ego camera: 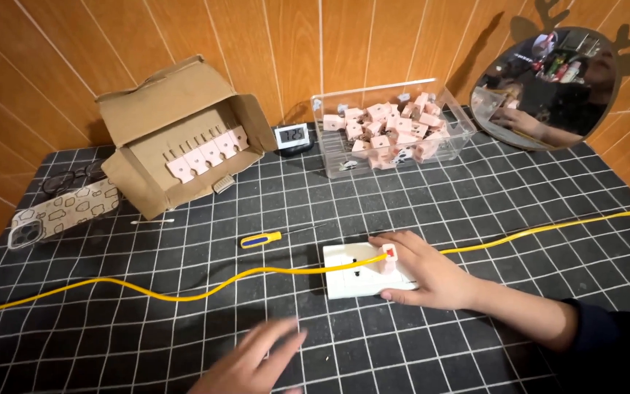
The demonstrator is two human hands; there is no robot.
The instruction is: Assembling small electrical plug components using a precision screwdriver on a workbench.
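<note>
**Operator:** White rectangular plastic socket plate [359, 271], lying flat on the black grid-printed mat [475, 182], near the middle and a little toward me. It sits under my right hand [428, 276]. A small pink plastic block [389, 255] stands on its upper face, and a long yellow cable [184, 292] runs across the mat to that block.

**Checker:** Handling properties?

**Operator:** By my judgement: light, rigid, smooth-faced, so it may slide on the mat if pushed sideways. The plate should tolerate firm pressure; the pink block and the cable joint look like the weaker points. Best hold is on the plate's long edges, not on the cable.

**Checker:** Finger position relative to the plate?

**Operator:** My right hand covers the plate's right end. The fingers [395, 241] curl over the far edge beside the pink block, and the thumb [397, 295] presses the near edge, so the plate is pinched between them. The plate's left half is uncovered.

**Checker:** Left hand?

**Operator:** My left hand [253, 361] is at the lower edge of view, fingers spread and loose, holding nothing, well apart from the plate and nearer me than the cable.

**Checker:** Other items?

**Operator:** A blue-and-yellow-handled screwdriver [275, 236] lies just beyond the plate's left end. Farther back stand a clear plastic bin of pink blocks [395, 131] and an open brown cardboard box [176, 131].
</note>
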